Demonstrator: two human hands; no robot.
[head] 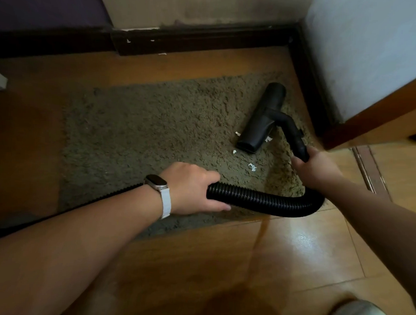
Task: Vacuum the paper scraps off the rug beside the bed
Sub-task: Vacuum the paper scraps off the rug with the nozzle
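A shaggy olive-brown rug [156,136] lies on the wooden floor. The black vacuum floor head [262,119] rests on the rug's right part. My right hand [317,170] grips the black wand [295,134] just behind the head. My left hand [194,187], with a white watch at the wrist, grips the ribbed black hose [264,200], which bends in a loop between both hands. Several small white paper scraps lie on the rug around the head: one [252,167] between my hands, one [237,134] at the head's left edge, one [268,138] on its right.
A dark skirting board [194,41] runs along the far wall. The bed's light side and wooden frame [368,125] stand at the right. A white scrap [162,54] lies on the floor by the skirting. My shoe [359,314] shows at bottom right.
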